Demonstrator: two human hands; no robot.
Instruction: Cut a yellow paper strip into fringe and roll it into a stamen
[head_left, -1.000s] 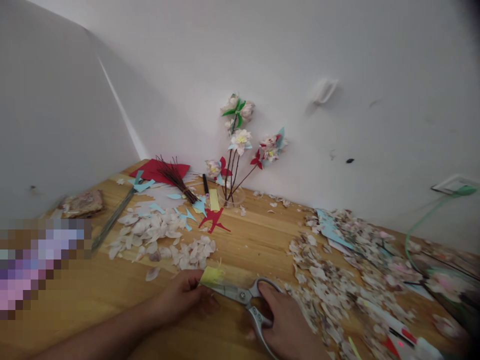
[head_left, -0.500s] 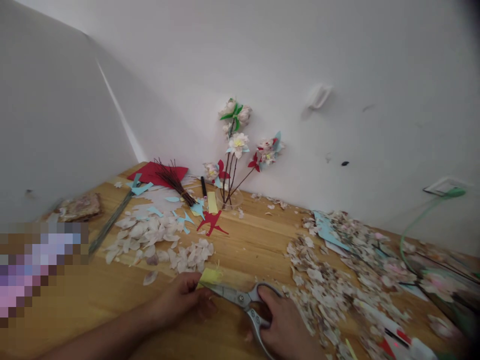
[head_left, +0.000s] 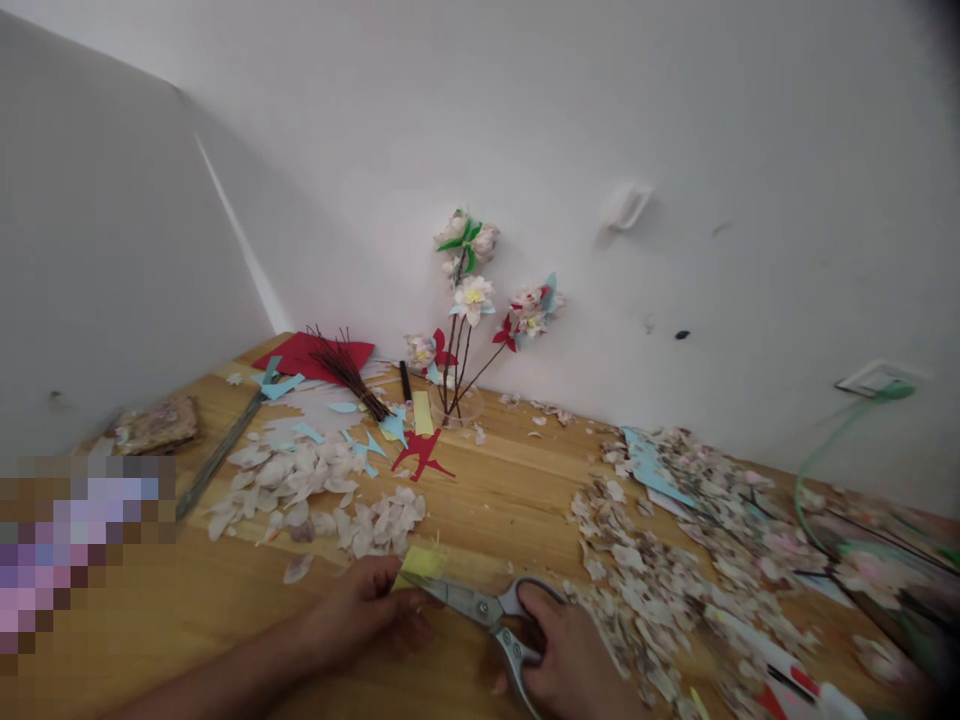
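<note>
Between the fingers of my left hand point(head_left: 367, 615) is a small strip of yellow paper point(head_left: 422, 563), pinched at its left end. Fine slivers stick out from its upper right corner. My right hand point(head_left: 574, 655) is closed round the handles of a pair of scissors point(head_left: 472, 605). The blades point left and lie against the yellow paper, their tips near my left fingertips. Just beyond my left hand lie pale petals point(head_left: 382, 515), and a red paper offcut point(head_left: 424, 455) is farther back.
Flowers on thin stems point(head_left: 472, 300) stand in a clear holder by the wall. Brown stems point(head_left: 349, 375) lie on red paper point(head_left: 289, 352). Dried petals point(head_left: 637, 570) cover the right side, near a green cable point(head_left: 801, 500). A flat packet point(head_left: 157, 425) lies at the left.
The view has tilted slightly, so the background sits a little lower. The scissor blades have shifted slightly against the yellow paper; both hands keep their grip.
</note>
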